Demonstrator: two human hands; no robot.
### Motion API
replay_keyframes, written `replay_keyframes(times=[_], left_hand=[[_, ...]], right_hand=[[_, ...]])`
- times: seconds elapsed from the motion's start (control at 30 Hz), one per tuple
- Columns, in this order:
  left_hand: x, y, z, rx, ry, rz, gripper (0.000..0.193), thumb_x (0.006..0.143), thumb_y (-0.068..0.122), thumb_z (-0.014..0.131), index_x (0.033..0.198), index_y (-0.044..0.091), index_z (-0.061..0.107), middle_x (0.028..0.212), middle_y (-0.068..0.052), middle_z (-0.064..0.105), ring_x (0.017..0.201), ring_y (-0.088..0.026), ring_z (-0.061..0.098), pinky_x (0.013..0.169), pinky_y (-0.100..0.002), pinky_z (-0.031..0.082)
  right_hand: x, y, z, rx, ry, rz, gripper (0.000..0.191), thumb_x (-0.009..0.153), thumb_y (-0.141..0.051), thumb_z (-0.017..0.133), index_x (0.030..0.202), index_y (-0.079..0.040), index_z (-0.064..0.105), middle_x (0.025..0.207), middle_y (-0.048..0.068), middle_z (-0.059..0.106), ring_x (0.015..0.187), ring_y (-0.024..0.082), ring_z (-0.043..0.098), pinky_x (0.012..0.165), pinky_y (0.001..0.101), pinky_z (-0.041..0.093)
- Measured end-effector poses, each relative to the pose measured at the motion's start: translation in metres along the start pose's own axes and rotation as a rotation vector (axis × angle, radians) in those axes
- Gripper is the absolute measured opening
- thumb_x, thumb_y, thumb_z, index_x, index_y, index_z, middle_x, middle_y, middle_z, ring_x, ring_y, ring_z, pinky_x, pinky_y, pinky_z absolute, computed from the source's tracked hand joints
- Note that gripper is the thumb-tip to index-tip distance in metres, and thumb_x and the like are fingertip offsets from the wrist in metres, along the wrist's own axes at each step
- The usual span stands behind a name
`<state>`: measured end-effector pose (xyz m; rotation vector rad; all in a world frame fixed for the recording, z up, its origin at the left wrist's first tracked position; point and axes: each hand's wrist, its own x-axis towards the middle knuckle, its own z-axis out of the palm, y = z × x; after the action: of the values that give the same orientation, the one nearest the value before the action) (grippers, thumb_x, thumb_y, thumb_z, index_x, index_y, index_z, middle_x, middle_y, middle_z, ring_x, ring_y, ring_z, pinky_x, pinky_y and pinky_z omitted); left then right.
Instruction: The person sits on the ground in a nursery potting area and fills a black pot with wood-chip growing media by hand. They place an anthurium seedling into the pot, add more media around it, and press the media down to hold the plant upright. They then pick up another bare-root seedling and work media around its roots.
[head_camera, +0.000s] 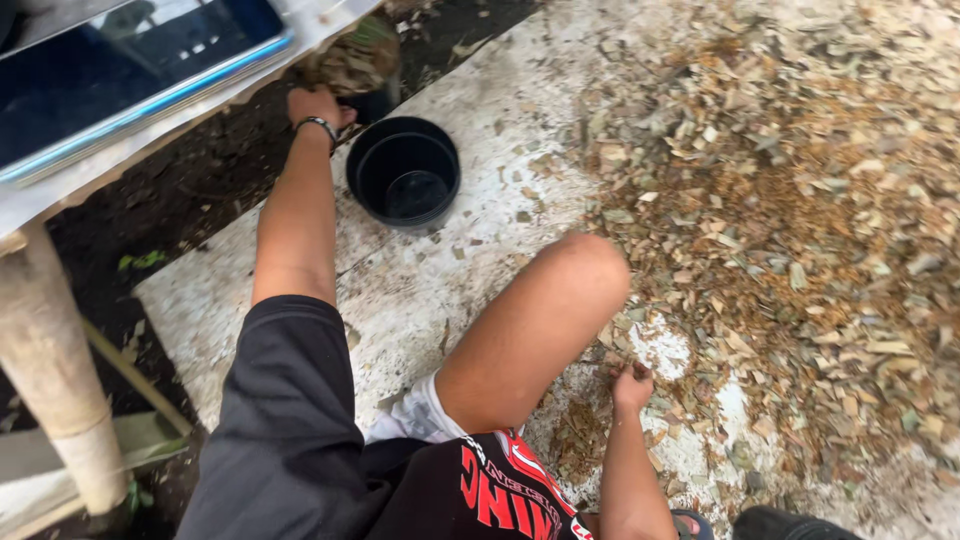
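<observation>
My left hand (316, 103) reaches far forward and grips the rim of a black pot filled with dry chips (356, 62), partly under a table edge. A dark bracelet sits on that wrist. Just to the right of it stands an empty black plastic pot (403, 172), upright on the white sheet (430, 290). My right hand (632, 385) is low beside my bent knee, fingers closed into the loose wood chips and dry leaf bits (780, 200); what it holds is hidden.
The chip pile covers the right half of the white sheet. A table with a dark glossy panel (120, 70) overhangs at the upper left, with a pale post (60, 380) under it. Dark soil lies beyond the sheet's left edge.
</observation>
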<state>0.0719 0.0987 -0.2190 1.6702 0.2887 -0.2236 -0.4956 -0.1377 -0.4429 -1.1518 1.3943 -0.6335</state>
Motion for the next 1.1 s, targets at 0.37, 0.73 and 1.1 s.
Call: replay_keyframes(times=[0.37,0.73,1.1], left_hand=[[-0.022,-0.142,-0.228,-0.417,0.809,-0.086,0.022,0.094,0.007,0.054,0.104,-0.012,0.057,0.090,-0.027,0.069,0.069,-0.039,0.075,0.054,-0.047,0.064],[-0.148,-0.340,-0.323,1.290,0.322,-0.464,0.058,0.085,0.063,0.070,0.121,0.019,0.077,0.123,-0.012,0.076,0.113,-0.033,0.072,0.093,-0.045,0.057],[-0.247,-0.376,-0.216,0.368,0.095,-0.689,0.076,0.108,0.061,0.034,0.136,-0.004,0.060,0.141,-0.021,0.067,0.116,-0.037,0.068,0.099,-0.050,0.051]], right_hand=[[0.005,0.047,0.016,0.118,-0.096,0.009,0.019,0.101,-0.001,0.052,0.120,-0.002,0.047,0.096,0.009,0.068,0.073,0.017,0.070,0.060,0.0249,0.055],[0.017,0.063,0.021,0.112,-0.088,0.068,0.026,0.102,-0.003,0.052,0.127,-0.001,0.045,0.090,0.013,0.066,0.068,0.018,0.065,0.053,0.0297,0.051],[0.061,0.092,-0.058,0.075,0.296,-0.200,0.020,0.105,-0.015,0.059,0.114,0.002,0.061,0.090,0.011,0.077,0.085,0.018,0.072,0.081,0.0323,0.056]])
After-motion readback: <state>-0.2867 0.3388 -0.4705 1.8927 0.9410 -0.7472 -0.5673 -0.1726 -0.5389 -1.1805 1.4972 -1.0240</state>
